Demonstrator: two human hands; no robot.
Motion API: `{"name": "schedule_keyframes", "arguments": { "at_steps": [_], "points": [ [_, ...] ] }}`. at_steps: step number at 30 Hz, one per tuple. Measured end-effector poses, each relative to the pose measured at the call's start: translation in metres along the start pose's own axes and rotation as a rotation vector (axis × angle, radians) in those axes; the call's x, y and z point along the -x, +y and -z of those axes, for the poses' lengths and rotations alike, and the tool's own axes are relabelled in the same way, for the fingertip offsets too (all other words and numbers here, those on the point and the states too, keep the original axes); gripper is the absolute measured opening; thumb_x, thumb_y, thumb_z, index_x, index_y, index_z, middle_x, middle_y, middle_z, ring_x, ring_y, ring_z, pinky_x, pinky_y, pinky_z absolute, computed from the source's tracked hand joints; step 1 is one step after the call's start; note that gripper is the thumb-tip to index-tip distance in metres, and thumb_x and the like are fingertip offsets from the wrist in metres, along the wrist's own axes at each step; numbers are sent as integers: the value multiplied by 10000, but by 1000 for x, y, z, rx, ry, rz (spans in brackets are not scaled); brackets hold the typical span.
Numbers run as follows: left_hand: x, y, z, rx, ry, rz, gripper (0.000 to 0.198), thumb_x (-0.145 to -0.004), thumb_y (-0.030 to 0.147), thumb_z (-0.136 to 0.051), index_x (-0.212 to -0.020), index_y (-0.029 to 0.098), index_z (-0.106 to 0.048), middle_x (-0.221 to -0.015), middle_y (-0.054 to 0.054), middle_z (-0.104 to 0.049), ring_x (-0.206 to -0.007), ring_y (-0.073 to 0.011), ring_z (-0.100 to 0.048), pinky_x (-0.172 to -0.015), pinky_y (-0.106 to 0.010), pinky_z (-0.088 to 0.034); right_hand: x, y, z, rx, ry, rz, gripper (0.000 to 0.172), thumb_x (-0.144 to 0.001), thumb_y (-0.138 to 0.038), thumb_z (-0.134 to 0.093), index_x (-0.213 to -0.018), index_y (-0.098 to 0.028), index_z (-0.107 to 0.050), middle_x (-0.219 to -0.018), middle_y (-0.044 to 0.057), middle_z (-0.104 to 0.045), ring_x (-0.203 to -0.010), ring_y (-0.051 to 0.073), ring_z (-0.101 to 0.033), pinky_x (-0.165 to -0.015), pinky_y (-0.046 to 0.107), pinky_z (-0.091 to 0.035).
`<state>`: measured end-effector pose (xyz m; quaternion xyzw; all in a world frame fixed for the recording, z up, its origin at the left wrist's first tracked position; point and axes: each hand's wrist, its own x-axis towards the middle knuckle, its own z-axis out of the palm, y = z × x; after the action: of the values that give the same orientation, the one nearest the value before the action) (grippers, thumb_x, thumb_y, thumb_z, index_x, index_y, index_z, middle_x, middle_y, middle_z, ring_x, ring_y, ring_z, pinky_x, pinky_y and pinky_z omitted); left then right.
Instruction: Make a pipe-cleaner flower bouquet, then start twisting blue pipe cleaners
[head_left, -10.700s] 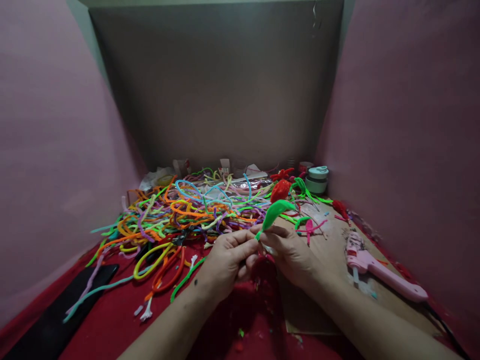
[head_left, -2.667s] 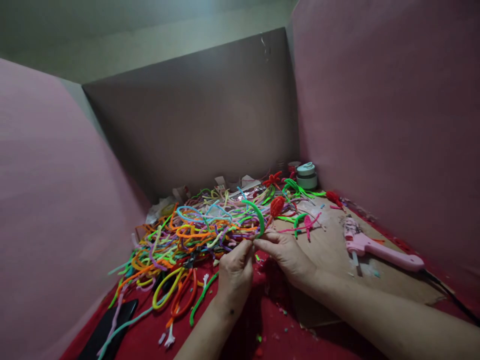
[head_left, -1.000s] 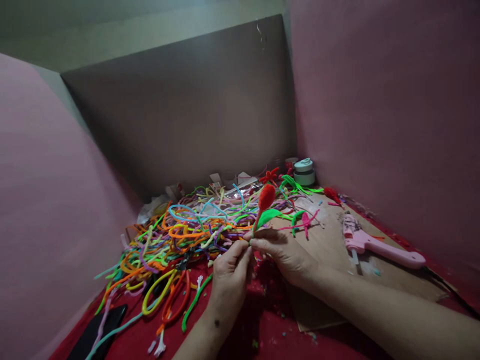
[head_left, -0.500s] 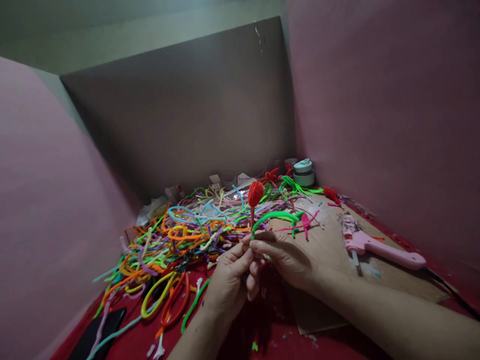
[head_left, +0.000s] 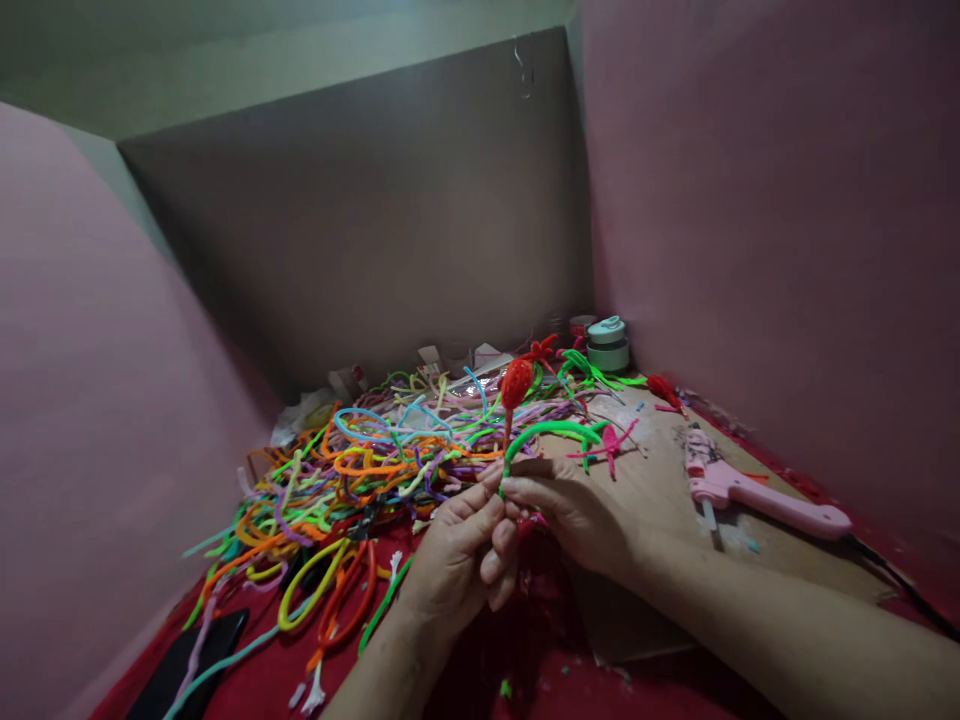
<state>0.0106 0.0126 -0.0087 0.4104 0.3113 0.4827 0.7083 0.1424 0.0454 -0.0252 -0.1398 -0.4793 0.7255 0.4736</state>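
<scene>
The stem of a red flower (head_left: 516, 385) is pinched low down between the thumb and fingers of the left hand (head_left: 461, 550) and those of the right hand (head_left: 577, 512), whose fingertips are brought together. The flower is held nearly upright above the middle of the tabletop, its head raised clear of the hands. A green leaf (head_left: 556, 428) is gripped at its base against the stem and is arched toward the right; its far end is overlapped in view with other green pieces. Just beyond the right hand, a pink piece (head_left: 611, 447) is seen on a sheet of cardboard (head_left: 667, 500), by which the right part of the tabletop is covered. Nearer the tabletop's right edge, a pink glue gun (head_left: 739, 490) is laid on the cardboard. To the left, a tangled heap of fuzzy stems (head_left: 375, 465) is spread toward the far edge. A lidded jar (head_left: 607, 347) is stood near the far right corner. Toward the near left corner, a black slab (head_left: 184, 665) is crossed by loose stems.
</scene>
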Motion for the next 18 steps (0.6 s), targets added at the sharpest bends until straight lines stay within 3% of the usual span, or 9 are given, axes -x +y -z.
{"name": "schedule_keyframes", "arguments": {
  "at_steps": [3, 5, 8, 11, 14, 18],
  "points": [
    [0, 2, -2, -245, 81, -69, 141, -817, 289, -545, -810, 154, -586, -529, 44, -520, -326, -46, -399, -312, -171, -400, 0, 0, 1, 52, -6, -19, 213, -785, -316, -549, -677, -141, -608, -560, -5, -567, -512, 117, -525, -570, 265, -418],
    [1, 1, -3, -498, 152, -154, 205, -837, 311, -504, -736, 146, -572, -557, 25, -541, -389, -66, -473, -392, -188, -430, -1, 0, 2, 105, 68, 34, 191, -760, -313, -580, -668, -148, -608, -564, -7, -565, -520, 118, -517, -551, 256, -409],
    [0, -4, -1, -944, 264, -392, 144, -820, 283, -520, -792, 160, -588, -653, 5, -583, -549, -106, -560, -545, -217, -458, -3, 0, 5, 209, 220, 128, 120, -692, -258, -653, -642, -159, -608, -661, -5, -584, -627, 121, -518, -607, 247, -410],
    [-1, -11, 5, -1289, 298, -622, 132, -816, 225, -511, -905, 179, -596, -816, -34, -641, -732, -150, -600, -689, -247, -446, -4, 4, 8, 207, 180, 100, 133, -712, -280, -627, -660, -157, -620, -712, 5, -591, -652, 125, -509, -637, 263, -412],
    [-1, -14, 10, -1394, 303, -685, 129, -827, 198, -479, -835, 186, -607, -738, -36, -633, -655, -147, -580, -649, -237, -416, -4, 9, 9, 191, 160, 76, 127, -726, -271, -607, -710, -150, -643, -736, 17, -601, -673, 133, -513, -664, 277, -415],
    [1, -11, 11, -1277, 305, -684, 128, -804, 184, -521, -782, 212, -644, -659, -19, -603, -584, -132, -531, -617, -214, -377, -4, 10, 7, 177, 192, 92, 122, -699, -272, -629, -677, -154, -650, -718, 18, -612, -685, 147, -519, -698, 304, -412]
  ]
}}
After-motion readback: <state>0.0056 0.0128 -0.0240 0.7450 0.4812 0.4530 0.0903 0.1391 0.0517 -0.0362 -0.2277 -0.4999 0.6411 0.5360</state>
